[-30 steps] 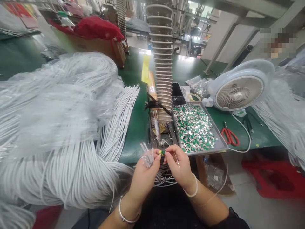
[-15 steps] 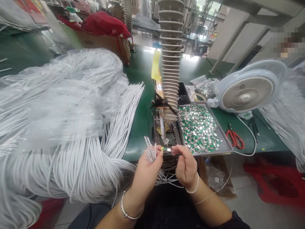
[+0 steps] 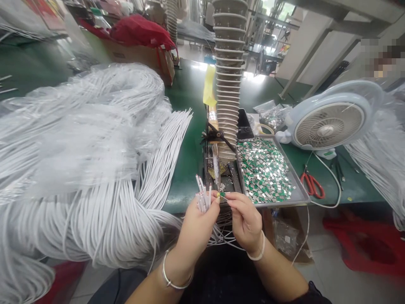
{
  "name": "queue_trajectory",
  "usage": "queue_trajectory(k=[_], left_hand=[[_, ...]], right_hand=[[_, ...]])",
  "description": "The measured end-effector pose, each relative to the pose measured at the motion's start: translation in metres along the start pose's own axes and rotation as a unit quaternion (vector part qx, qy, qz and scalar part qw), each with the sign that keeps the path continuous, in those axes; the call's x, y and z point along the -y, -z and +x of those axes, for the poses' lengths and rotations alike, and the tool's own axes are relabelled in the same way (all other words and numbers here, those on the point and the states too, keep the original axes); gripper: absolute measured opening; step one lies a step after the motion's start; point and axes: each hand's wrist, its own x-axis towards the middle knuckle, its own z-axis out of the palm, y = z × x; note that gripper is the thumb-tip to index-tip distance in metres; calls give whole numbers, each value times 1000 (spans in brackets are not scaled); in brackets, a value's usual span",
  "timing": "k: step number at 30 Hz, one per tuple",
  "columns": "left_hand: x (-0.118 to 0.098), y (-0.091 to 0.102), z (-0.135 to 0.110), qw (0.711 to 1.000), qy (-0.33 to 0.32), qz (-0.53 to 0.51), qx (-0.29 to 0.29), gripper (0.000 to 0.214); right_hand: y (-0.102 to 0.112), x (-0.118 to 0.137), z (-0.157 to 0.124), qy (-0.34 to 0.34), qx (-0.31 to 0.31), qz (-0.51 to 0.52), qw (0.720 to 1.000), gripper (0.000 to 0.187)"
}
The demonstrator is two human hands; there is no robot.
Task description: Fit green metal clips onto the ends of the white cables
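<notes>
My left hand [image 3: 198,226] is closed around a small bunch of white cable ends [image 3: 202,197] that stick up above its fingers. Its thumb and forefinger also pinch one side of a tiny green circuit board [image 3: 222,195]. My right hand [image 3: 245,219] pinches the other side of that board with its fingertips, along with a thin wire that trails down to the right. Both hands meet just in front of the table's near edge, below a small dark fixture [image 3: 218,171]. A metal tray [image 3: 302,195] full of several green and silver boards lies just to the right.
A big heap of white cables [image 3: 85,169] under clear plastic fills the left of the green table [image 3: 186,126]. A tall ribbed column [image 3: 228,76], a phone, a white desk fan [image 3: 330,120] and red scissors [image 3: 311,183] stand around the tray. A red stool [image 3: 370,242] sits on the floor at right.
The hands drifted apart slightly half a second ago with the board held flat between them; now they are close together again and the board sits upright between the fingertips.
</notes>
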Motion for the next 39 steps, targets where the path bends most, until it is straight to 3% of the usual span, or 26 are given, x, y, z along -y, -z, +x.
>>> queue_trajectory(k=[39], left_hand=[[-9, -4, -2, 1000, 0, -19, -15, 21]], right_hand=[[-6, 4, 5, 18, -11, -44, 999, 33]])
